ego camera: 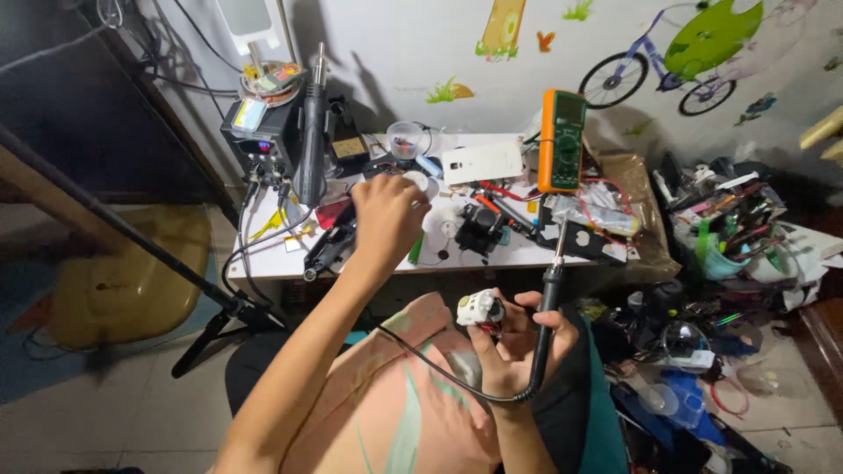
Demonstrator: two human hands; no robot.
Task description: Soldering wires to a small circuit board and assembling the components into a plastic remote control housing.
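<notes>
Our right hand (518, 342) holds a soldering iron (551, 290) and small white part (479, 309) below the desk (492, 254); our left hand (386, 219) reaches over it, grip unclear; soldering looks unstarted.

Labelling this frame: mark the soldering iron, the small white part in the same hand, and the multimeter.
soldering iron (551, 290): head view, on its black handle.
small white part (477, 308): head view, on its white top.
multimeter (562, 140): head view, on its orange front face.

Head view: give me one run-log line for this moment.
left hand: reaching over white table, grip contents hidden | right hand: grips soldering iron and small white part | multimeter: upright at back
</notes>
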